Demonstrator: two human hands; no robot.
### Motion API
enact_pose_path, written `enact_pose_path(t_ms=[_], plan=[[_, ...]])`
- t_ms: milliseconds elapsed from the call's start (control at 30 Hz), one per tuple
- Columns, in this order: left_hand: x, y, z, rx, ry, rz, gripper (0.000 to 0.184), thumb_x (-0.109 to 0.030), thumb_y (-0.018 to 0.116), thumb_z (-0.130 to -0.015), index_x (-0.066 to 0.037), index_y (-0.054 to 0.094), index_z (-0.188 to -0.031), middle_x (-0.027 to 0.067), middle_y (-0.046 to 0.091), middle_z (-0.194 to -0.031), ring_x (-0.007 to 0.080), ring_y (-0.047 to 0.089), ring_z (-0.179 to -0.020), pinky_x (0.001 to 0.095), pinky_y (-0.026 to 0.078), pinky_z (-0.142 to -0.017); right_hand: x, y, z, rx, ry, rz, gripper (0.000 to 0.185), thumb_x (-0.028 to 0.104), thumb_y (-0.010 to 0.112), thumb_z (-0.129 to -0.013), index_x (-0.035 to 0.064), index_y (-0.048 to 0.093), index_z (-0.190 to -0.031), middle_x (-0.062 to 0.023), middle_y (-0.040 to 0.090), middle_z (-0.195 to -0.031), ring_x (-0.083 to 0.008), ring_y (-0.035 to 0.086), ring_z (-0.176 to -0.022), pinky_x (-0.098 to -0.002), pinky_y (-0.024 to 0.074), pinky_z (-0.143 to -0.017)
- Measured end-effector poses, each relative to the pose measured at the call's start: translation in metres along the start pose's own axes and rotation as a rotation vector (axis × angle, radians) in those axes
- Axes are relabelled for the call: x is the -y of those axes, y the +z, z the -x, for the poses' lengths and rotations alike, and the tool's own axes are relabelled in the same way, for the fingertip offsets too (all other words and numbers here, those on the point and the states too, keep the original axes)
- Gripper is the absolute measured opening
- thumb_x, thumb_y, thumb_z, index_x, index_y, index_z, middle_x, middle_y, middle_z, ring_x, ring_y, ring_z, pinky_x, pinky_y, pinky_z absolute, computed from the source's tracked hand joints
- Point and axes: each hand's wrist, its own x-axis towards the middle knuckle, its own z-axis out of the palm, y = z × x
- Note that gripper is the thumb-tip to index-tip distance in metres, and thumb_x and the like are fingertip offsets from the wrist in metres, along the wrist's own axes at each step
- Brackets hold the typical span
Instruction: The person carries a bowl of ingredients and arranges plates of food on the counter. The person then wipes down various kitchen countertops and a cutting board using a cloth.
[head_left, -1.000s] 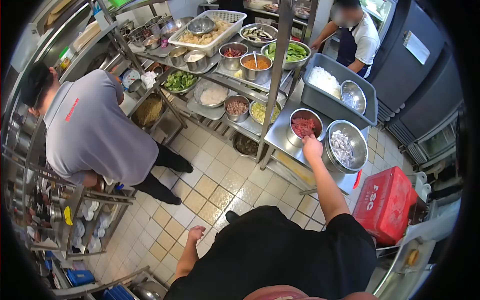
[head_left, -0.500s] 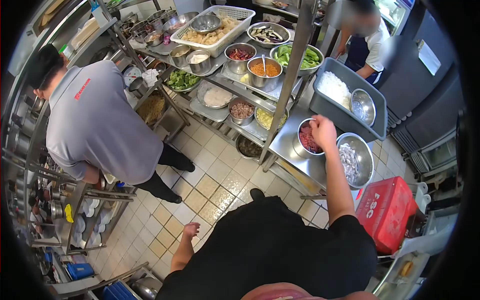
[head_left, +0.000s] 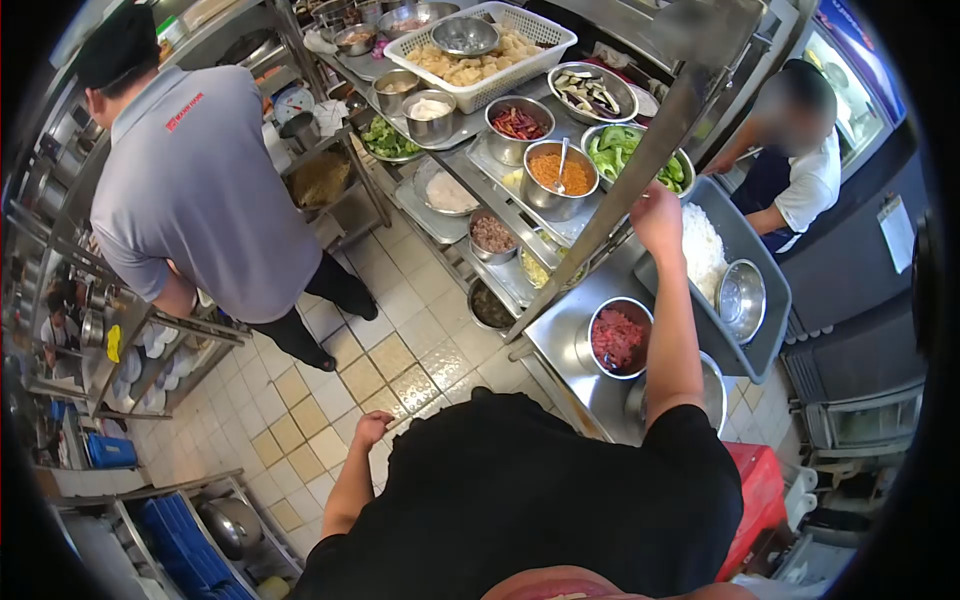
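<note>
My right hand is raised beside the slanted metal post, at the near edge of a bowl of sliced green peppers. Its fingers are bunched together, and whatever may be between them is too small to make out. Below that forearm a steel pot of red diced meat stands on the steel counter. A second steel bowl is mostly hidden behind the arm. Low at my other side hangs my left hand, holding nothing, with fingers loosely bent and slightly apart over the floor.
A grey tub with white shreds and a steel bowl stands right of my arm. Shelves hold an orange-filled pot, sliced eggplant and a white basket. One co-worker stands left, another behind the tub.
My right hand has left the meat pot and moved up and away to the green pepper bowl. The view has shifted, and the left hand still hangs low.
</note>
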Motion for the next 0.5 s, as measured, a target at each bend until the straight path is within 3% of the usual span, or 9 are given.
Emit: enact_pose_path(t_ms=[67,200,300,367,400,433,500], plan=[[0.021,0.005,0.005,-0.030,-0.046,0.092,0.018,-0.008,0.055,-0.079,-0.003,0.069,-0.089,0.0051,0.066,-0.083,0.0149,0.060,-0.073,0.0281,0.049,-0.063,-0.008,0.006,-0.014,-0.026,-0.037,0.037,0.012,0.012,0.056,-0.077,0.0040,0.063,-0.082,-0.0179,0.063,-0.078,-0.0368,0.061,-0.077,-0.0407,0.0482,-0.068],[0.062,0.006,0.028,-0.065,-0.224,0.147,0.022,-0.008,0.055,-0.078,-0.006,0.069,-0.095,0.0035,0.066,-0.081,0.0149,0.061,-0.071,0.0281,0.049,-0.059,-0.039,0.006,-0.051,-0.066,0.009,0.128,0.016,0.016,0.058,-0.077,0.0049,0.065,-0.087,-0.0165,0.065,-0.082,-0.0343,0.063,-0.078,-0.0406,0.0493,-0.069],[0.126,-0.007,0.029,0.177,0.303,-0.788,0.025,-0.008,0.057,-0.075,-0.010,0.068,-0.097,0.0039,0.067,-0.090,0.0168,0.064,-0.078,0.0291,0.051,-0.062,-0.079,0.004,-0.096,-0.083,-0.035,0.214,0.020,0.016,0.059,-0.077,0.0046,0.065,-0.092,-0.0156,0.066,-0.087,-0.0323,0.064,-0.081,-0.0389,0.0503,-0.071],[0.125,-0.007,0.040,0.168,0.027,-0.516,0.028,-0.009,0.060,-0.071,-0.011,0.068,-0.098,0.0045,0.067,-0.095,0.0176,0.065,-0.081,0.0298,0.053,-0.065,-0.126,0.022,-0.136,-0.087,-0.171,0.155,0.022,0.018,0.059,-0.077,0.0037,0.065,-0.092,-0.0169,0.066,-0.088,-0.0333,0.064,-0.083,-0.0387,0.0504,-0.074],[0.127,-0.007,0.039,0.174,-0.007,-0.474,0.029,-0.010,0.061,-0.070,-0.011,0.068,-0.098,0.0050,0.066,-0.097,0.0178,0.066,-0.081,0.0299,0.053,-0.066,-0.148,0.035,-0.146,-0.086,-0.240,0.127,0.022,0.019,0.059,-0.077,0.0032,0.065,-0.091,-0.0176,0.066,-0.089,-0.0338,0.064,-0.084,-0.0386,0.0505,-0.075],[0.131,-0.007,0.039,0.178,-0.042,-0.433,0.030,-0.010,0.061,-0.069,-0.011,0.068,-0.098,0.0054,0.066,-0.098,0.0179,0.066,-0.081,0.0299,0.054,-0.067,-0.160,0.047,-0.144,0.006,-0.177,0.189,0.025,0.020,0.060,-0.076,0.0029,0.065,-0.093,-0.0185,0.066,-0.090,-0.0346,0.063,-0.085,-0.0390,0.0502,-0.076],[0.156,-0.014,0.020,0.206,0.088,-0.531,0.028,-0.012,0.062,-0.069,-0.011,0.068,-0.097,0.0067,0.066,-0.098,0.0178,0.066,-0.078,0.0294,0.054,-0.067,-0.194,0.085,-0.148,0.092,-0.132,0.272,0.028,0.023,0.062,-0.074,0.0028,0.062,-0.094,-0.0184,0.063,-0.089,-0.0342,0.061,-0.084,-0.0394,0.0486,-0.074]])
